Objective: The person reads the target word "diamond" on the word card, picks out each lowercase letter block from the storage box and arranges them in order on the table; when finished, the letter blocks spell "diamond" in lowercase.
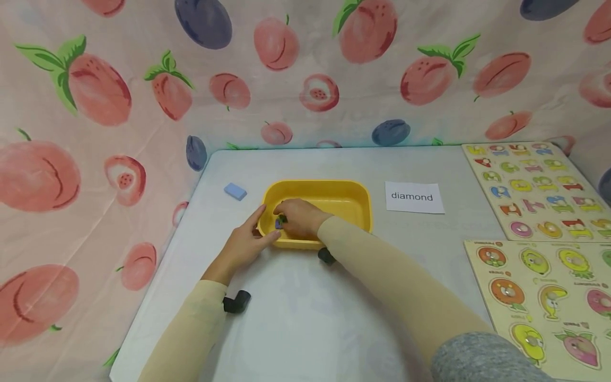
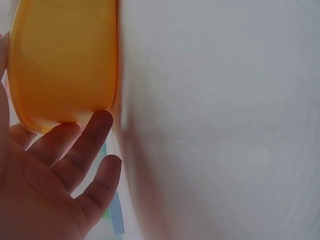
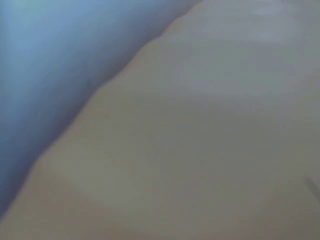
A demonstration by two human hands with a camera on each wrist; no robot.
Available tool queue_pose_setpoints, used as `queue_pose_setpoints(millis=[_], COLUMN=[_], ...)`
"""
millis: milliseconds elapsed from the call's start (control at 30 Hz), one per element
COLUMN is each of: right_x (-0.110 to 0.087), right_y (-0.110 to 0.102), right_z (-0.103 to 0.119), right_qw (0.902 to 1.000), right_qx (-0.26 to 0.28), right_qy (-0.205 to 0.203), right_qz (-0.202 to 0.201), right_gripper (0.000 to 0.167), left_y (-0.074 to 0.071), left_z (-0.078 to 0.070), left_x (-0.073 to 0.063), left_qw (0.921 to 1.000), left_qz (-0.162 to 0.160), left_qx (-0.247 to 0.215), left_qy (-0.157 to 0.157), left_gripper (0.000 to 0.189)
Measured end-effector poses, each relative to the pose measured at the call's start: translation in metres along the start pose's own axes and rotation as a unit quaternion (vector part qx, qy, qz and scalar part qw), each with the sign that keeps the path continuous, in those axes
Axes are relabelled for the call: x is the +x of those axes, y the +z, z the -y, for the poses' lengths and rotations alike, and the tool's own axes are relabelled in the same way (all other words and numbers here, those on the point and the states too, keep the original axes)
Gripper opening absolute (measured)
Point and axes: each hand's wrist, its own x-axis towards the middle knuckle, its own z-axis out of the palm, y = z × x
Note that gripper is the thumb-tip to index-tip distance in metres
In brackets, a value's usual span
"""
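In the head view my left hand holds the left end of a yellow plastic tray, thumb near the front corner. From the left wrist, the hand's fingers touch the tray's outer wall; the little finger stands off it. My right hand is down inside the tray's left half. Its curled fingers are around a small purple and dark green piece, mostly covered, whose kind cannot be made out. The right wrist view holds only blurred close surfaces.
A light blue rectangular block lies left of the tray. To its right is a white card reading "diamond". Two wooden puzzle boards, one with numbers and letters, one with fruit, lie along the right side. Fruit-patterned cloth hangs behind.
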Motion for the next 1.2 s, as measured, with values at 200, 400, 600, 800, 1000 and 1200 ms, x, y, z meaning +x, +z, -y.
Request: queue_pose_setpoints(millis=[200,400,600,800,1000,1200], right_x=[0.000,-0.001,-0.004,-0.015,-0.032,-0.051], right_y=[0.001,0.000,-0.008,-0.021,-0.035,-0.047], right_z=[0.000,0.000,-0.003,-0.008,-0.005,-0.006], right_qw=[0.9999,0.9999,0.9997,0.9992,0.9984,0.9980], right_qx=[-0.004,0.003,0.002,-0.005,-0.002,0.000], right_qy=[0.002,0.007,0.023,0.037,0.054,0.053], right_qz=[0.011,0.009,-0.008,-0.010,-0.017,-0.033], right_gripper=[0.045,0.042,0.039,0.044,0.041,0.044], left_y=[0.000,0.000,0.001,0.002,0.002,0.003], left_z=[0.000,-0.001,-0.001,0.002,0.000,-0.001], left_x=[0.000,0.001,0.001,0.001,0.000,0.000], left_qw=[1.0000,1.0000,0.9999,0.9998,0.9997,0.9997], left_qz=[-0.001,-0.002,0.000,-0.003,-0.004,-0.001], left_qx=[0.002,0.005,-0.004,0.000,0.002,-0.002], left_qy=[0.000,0.001,-0.012,-0.017,-0.025,-0.026], left_gripper=[0.089,0.089,0.089,0.089,0.089,0.090])
